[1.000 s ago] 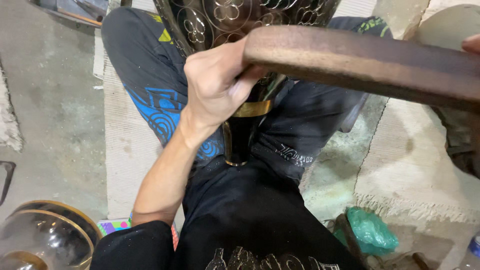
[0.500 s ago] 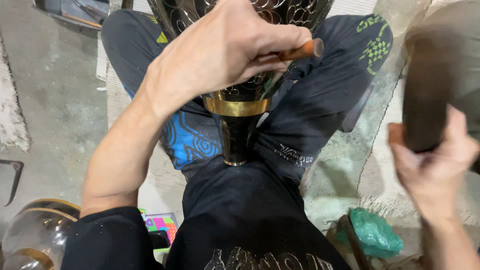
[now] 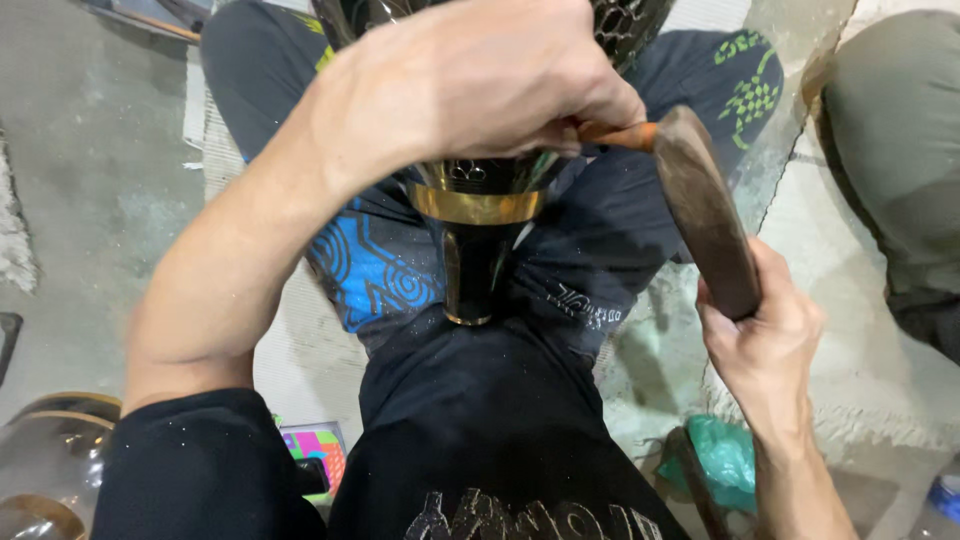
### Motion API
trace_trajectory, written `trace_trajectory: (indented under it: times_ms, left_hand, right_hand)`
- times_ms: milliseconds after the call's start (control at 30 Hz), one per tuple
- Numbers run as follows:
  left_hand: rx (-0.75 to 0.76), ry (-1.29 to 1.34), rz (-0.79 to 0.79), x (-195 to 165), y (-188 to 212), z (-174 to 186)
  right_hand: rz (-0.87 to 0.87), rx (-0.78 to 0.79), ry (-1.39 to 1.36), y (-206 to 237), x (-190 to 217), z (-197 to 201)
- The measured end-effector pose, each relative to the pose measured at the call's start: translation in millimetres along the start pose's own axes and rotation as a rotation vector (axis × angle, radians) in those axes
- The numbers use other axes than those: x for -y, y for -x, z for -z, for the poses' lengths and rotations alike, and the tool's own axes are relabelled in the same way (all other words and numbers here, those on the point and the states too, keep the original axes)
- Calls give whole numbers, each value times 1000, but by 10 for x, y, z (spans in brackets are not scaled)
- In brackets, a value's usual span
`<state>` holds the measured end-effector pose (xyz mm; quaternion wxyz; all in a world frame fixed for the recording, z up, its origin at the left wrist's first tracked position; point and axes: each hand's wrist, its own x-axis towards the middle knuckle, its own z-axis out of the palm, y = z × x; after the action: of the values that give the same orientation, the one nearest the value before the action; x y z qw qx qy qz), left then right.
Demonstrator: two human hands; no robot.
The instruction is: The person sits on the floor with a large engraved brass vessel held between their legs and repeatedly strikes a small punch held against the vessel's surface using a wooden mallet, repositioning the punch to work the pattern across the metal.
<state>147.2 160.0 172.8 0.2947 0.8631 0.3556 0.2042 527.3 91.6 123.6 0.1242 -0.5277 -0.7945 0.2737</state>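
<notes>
Head view looks straight down on a seated person with a dark metal vase (image 3: 478, 215) held between the legs. This vase has a gold band and a narrow dark foot, and its foot rests against the lap; its long axis runs away from the body, toward the top of the picture, where the patterned wide part goes out of view.

Left hand (image 3: 480, 90) lies over the vase, above the gold band. Its grip is closed around a thin tool with an orange-brown handle (image 3: 615, 133); the handle comes out of the fist to the right of the vase. The working end of this tool is hidden under the fingers, so I cannot tell if it touches the metal.

Right hand (image 3: 765, 335) is to the right of the vase and lower, well apart from it. Its grip is clamped on the lower end of a dark wooden mallet (image 3: 705, 215) (it may be a flat beater, the shape is a little blurred). The mallet's long axis goes up and to the left, and its upper end is just beside the orange handle, maybe touching it.

So the left hand is the nearer one to the vase, and the mallet stands between the right hand and the handle.
</notes>
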Motion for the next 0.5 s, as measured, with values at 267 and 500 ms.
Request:
trace_trajectory:
  times_ms: [267, 500]
  left_hand:
    - [-458, 148, 90, -92, 612, -107]
    - [-458, 186, 32, -69, 652, -135]
  right_hand:
    - [45, 17, 208, -333, 224, 51]
    - [215, -23, 135, -564, 421, 295]
